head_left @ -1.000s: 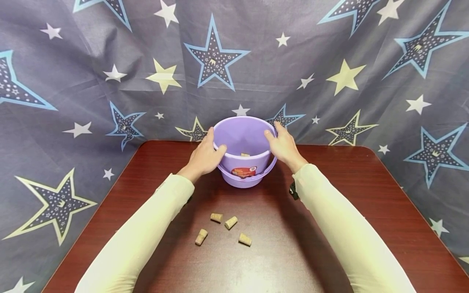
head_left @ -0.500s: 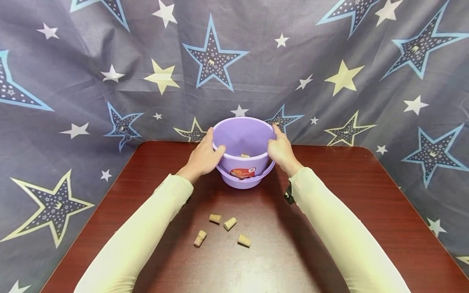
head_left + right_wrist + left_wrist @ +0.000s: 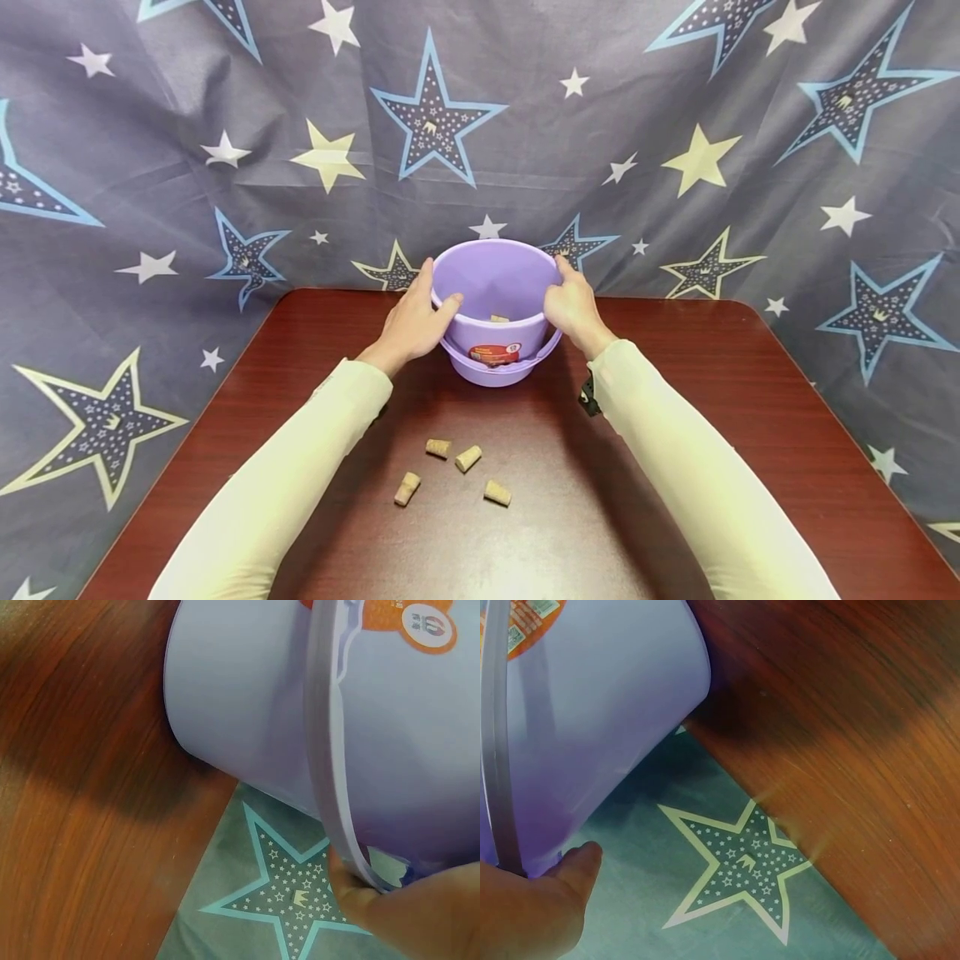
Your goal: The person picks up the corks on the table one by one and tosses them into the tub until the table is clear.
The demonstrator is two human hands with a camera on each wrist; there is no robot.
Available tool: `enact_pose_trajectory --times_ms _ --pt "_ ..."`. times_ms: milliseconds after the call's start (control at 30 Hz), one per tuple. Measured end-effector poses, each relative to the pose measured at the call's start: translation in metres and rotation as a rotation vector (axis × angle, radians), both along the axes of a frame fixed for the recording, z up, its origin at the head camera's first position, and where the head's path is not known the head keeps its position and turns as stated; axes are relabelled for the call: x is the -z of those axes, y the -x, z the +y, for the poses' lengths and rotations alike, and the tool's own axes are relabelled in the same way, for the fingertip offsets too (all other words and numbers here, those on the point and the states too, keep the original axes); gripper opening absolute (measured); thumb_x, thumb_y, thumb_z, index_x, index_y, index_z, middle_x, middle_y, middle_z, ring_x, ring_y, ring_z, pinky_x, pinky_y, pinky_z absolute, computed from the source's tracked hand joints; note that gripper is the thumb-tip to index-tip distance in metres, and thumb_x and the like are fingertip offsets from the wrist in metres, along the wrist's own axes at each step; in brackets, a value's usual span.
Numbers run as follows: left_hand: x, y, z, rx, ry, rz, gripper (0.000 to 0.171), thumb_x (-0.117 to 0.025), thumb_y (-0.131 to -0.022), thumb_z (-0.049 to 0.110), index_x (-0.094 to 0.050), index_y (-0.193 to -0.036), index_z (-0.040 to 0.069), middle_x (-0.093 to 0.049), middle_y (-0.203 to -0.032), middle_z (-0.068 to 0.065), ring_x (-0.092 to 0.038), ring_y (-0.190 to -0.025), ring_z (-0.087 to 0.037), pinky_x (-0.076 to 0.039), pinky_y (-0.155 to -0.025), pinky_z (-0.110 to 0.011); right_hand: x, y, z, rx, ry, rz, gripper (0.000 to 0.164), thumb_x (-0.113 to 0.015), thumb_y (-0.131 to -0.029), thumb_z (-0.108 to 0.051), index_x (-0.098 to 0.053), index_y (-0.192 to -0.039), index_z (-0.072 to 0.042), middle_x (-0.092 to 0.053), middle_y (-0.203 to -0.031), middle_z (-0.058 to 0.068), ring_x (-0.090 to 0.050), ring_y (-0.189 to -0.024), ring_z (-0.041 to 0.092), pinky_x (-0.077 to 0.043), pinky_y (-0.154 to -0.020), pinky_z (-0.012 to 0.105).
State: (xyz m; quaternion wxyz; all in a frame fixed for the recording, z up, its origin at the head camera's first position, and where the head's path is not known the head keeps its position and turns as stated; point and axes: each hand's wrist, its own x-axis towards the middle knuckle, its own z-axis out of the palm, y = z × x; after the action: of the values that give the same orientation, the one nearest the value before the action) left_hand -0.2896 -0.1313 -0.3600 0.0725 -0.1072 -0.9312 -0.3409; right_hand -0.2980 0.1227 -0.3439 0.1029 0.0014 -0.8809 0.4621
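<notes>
A purple bucket (image 3: 491, 279) with a red label stands at the far side of the table, its mouth tipped toward me. My left hand (image 3: 414, 323) grips its left rim, the thumb over the edge. On the opposite side my right hand (image 3: 576, 312) holds the rim near where the handle joins. The purple handle (image 3: 322, 735) hangs down across the bucket's front. Inside the bucket a piece of cork (image 3: 499, 318) shows just above the near rim; the rest of the bottom is hidden. Both wrist views show the bucket's side wall (image 3: 622, 697) close up.
Several cork stoppers (image 3: 468, 458) lie scattered on the dark red wooden table (image 3: 675, 400), between my forearms and nearer than the bucket. A grey cloth with stars (image 3: 525, 167) hangs right behind the table's far edge.
My right thumb, earlier stretched over the inside of the rim, has drawn back against the rim's edge. The bucket and the corks keep their places; the view has shifted slightly.
</notes>
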Motion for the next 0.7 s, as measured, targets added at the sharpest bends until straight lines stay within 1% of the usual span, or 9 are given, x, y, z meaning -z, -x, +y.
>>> enact_pose_trajectory --times_ms 200,433,567,700 --pt "0.003 -0.001 -0.001 -0.009 -0.050 0.007 0.093 -0.047 -0.098 0.061 0.000 -0.167 0.020 -0.018 -0.170 -0.011 -0.026 -0.153 -0.032 -0.027 -0.118 -0.056 -0.002 -0.001 -0.001 0.003 0.004 -0.008 0.075 -0.039 -0.086 -0.003 -0.032 -0.161 -0.007 -0.041 -0.160 0.017 -0.038 -0.147 0.028 -0.029 -0.120 0.038" --pt "0.008 -0.003 -0.004 -0.019 -0.084 0.017 0.094 -0.041 -0.098 0.069 0.000 -0.167 0.020 -0.019 -0.170 -0.010 -0.026 -0.153 -0.031 -0.026 -0.119 -0.056 -0.003 -0.002 -0.001 0.008 0.002 -0.014 0.074 -0.040 -0.087 -0.004 -0.032 -0.161 -0.008 -0.041 -0.159 0.017 -0.038 -0.147 0.029 -0.029 -0.120 0.039" --pt "0.011 -0.007 -0.008 -0.022 -0.096 0.019 0.094 -0.038 -0.098 0.072 0.000 -0.167 0.021 -0.020 -0.170 -0.009 -0.027 -0.153 -0.029 -0.027 -0.119 -0.054 -0.003 -0.002 -0.001 0.007 0.004 -0.019 0.074 -0.040 -0.088 -0.004 -0.031 -0.162 -0.008 -0.041 -0.159 0.017 -0.038 -0.147 0.028 -0.029 -0.120 0.039" --pt "0.014 -0.011 -0.013 -0.022 -0.097 0.015 0.093 -0.036 -0.098 0.072 0.001 -0.167 0.020 -0.020 -0.170 -0.009 -0.026 -0.153 -0.029 -0.026 -0.119 -0.055 -0.002 -0.002 -0.001 0.008 0.006 -0.025 0.074 -0.040 -0.088 -0.004 -0.031 -0.162 -0.009 -0.041 -0.159 0.017 -0.038 -0.146 0.029 -0.030 -0.120 0.039"
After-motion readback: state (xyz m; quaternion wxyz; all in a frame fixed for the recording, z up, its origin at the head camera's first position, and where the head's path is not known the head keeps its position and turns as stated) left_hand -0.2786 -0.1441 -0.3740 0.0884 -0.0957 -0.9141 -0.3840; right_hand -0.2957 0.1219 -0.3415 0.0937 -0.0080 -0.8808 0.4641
